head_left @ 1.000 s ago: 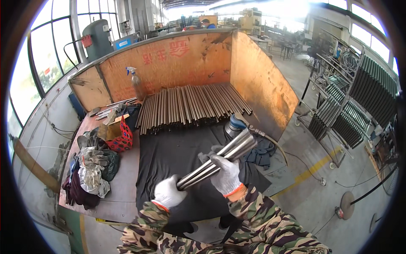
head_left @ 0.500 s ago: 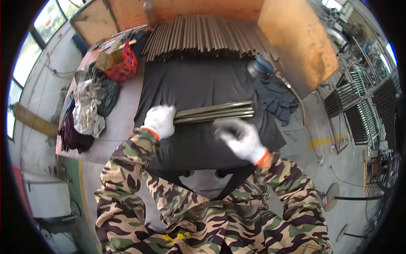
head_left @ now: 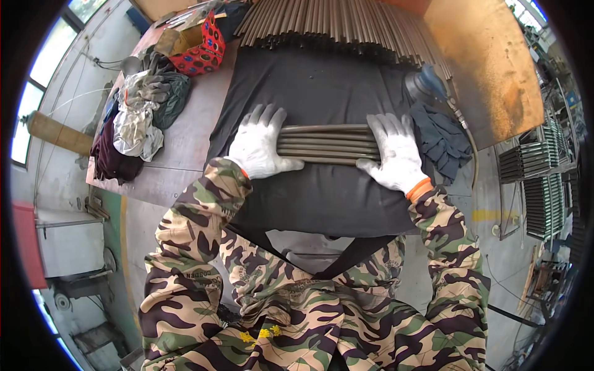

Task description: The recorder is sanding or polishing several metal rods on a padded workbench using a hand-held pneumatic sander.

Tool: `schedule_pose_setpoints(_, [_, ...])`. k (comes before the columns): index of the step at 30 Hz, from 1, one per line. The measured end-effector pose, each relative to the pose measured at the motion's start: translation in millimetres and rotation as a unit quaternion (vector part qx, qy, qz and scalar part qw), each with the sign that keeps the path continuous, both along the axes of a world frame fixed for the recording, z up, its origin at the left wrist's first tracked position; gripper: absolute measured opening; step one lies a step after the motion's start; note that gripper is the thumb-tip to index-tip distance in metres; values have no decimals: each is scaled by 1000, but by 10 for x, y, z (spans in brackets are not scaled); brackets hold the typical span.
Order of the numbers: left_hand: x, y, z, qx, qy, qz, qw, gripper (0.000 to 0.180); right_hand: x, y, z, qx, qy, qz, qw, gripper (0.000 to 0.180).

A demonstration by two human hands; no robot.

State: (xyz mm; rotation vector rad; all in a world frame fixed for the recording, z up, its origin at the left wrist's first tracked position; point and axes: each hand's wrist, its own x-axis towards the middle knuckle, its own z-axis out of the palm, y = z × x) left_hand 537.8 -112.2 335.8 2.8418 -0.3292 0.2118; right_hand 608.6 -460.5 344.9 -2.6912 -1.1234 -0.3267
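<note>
Several thin dark metal tubes (head_left: 328,146) lie side by side across the black cloth (head_left: 303,198) in front of me. My left hand (head_left: 258,143), in a white glove with grey fingers, presses against their left ends, its fingers stretched out and the thumb along the near side. At the right ends rests my right hand (head_left: 396,148), gloved alike, with fingers extended and thumb pointing inward. Both hands are open and frame the row; the tube ends are hidden behind them.
Beyond the cloth lies a wide stack of brown tubes (head_left: 346,28). To the right are a blue air tool (head_left: 427,83) with a hose, a dark rag (head_left: 440,139) and a wooden board (head_left: 495,68). On the left sit piled gloves and cloths (head_left: 139,120) and a red patterned box (head_left: 201,52).
My right hand has come down onto the right ends of the tubes. The left hand has opened out from its grip, and the loose bunch now lies as an even, flat row.
</note>
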Motion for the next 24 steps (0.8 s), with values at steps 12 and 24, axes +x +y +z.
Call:
schedule_pose_setpoints(12, [178, 124, -35, 13, -1, -47, 999, 116, 288, -243, -306, 25, 52, 9, 998, 83])
schedule_pose_setpoints(24, [249, 68, -125, 7, -8, -2, 1000, 69, 395, -152, -194, 84, 151, -65, 983, 57])
